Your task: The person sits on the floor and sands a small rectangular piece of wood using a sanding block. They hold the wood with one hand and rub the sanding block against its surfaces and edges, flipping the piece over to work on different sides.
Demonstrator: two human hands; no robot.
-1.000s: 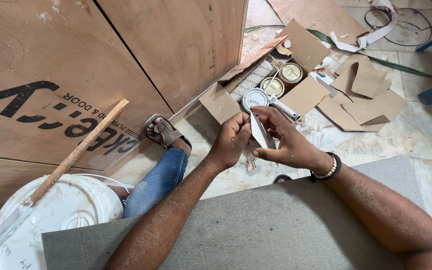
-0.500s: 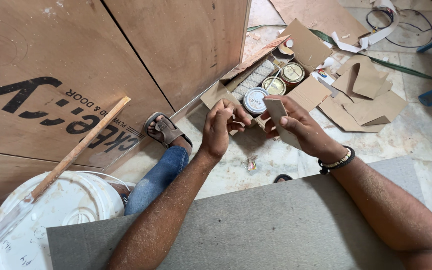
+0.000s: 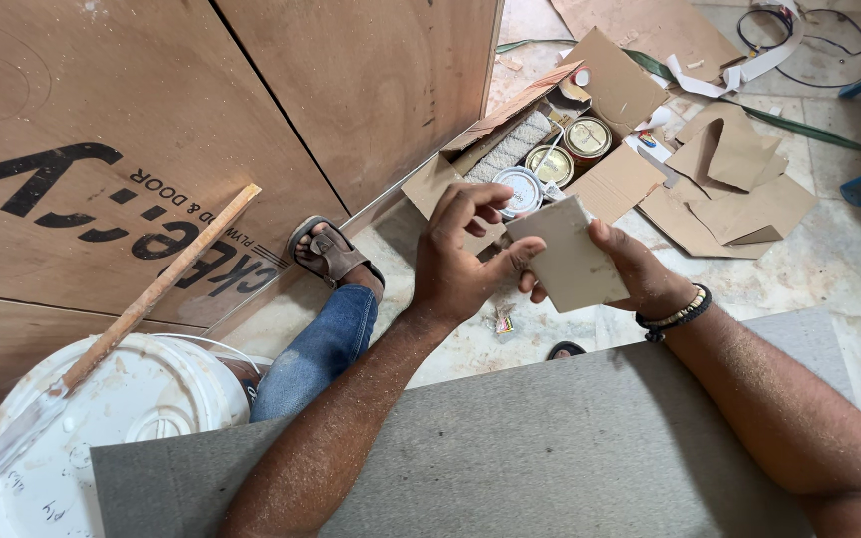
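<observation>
Looking from the big stuff down: the grey board (image 3: 550,448) across your lap hasn't budged, but the small grey sheet (image 3: 570,261) has opened out flat since a second ago. Your right hand (image 3: 640,274) grips it from behind; your left hand (image 3: 460,264) pinches its near edge, fingers spread.

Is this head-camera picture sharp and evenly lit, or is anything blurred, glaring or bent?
Head view: soft, even daylight, no harsh glare; the left hand, right hand and the grey sheet they hold look sharp; the floor tiles are palest; the wide lens bends the plywood panels and stretches the forearms.
</observation>
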